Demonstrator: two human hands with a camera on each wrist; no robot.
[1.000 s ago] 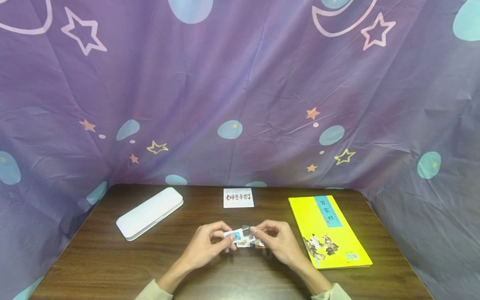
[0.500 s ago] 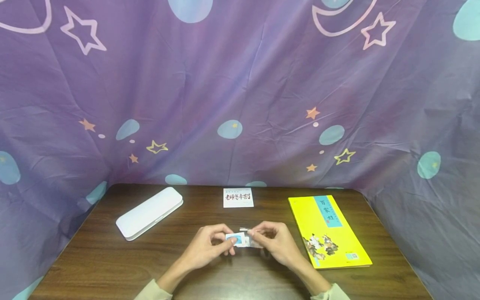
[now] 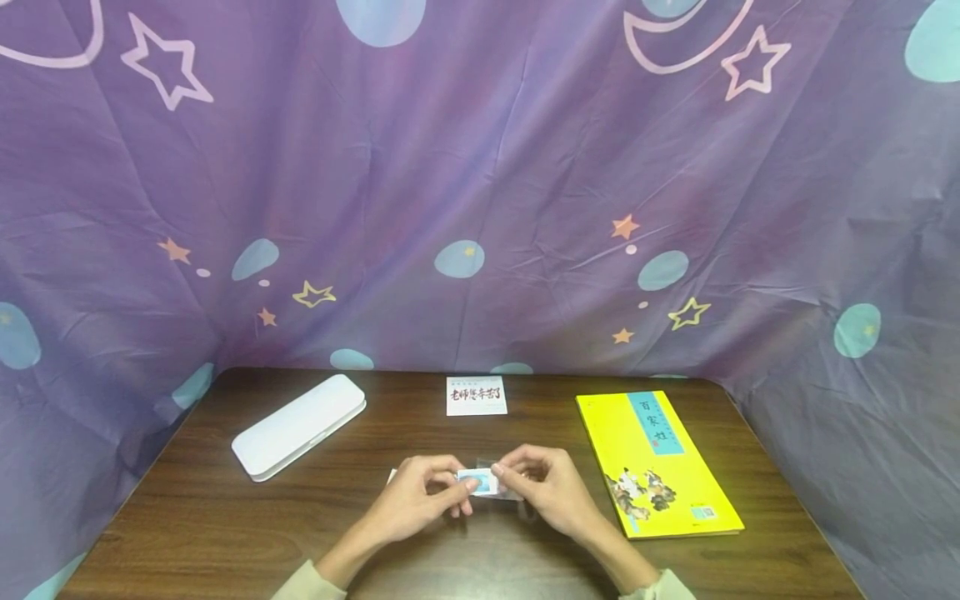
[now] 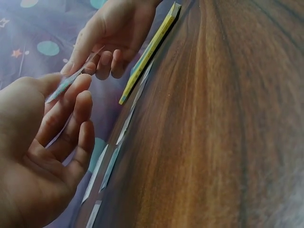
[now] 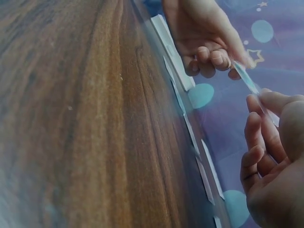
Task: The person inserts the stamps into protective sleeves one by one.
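Over the middle of the table, a small white card with a blue picture spans the gap between two hands. Its left part is pinched by the left hand, thumb on top and fingers beneath. At the card's other end, the right hand pinches it between thumb and index finger. Clear plastic shows behind and below that end, partly hidden by the right hand. Seen almost edge-on, the card is a thin strip in the left wrist view. The lower fingers of both hands curl loosely around nothing.
Several flat pieces lie on the table beneath the hands, edge-on in the wrist views. A white case lies left, a yellow book right. A white card with red writing is at the back, before a purple curtain.
The blue-picture card has shifted a little right and levelled out. The right fingertips, earlier pinching clear plastic just off the card, now meet the card's right end.
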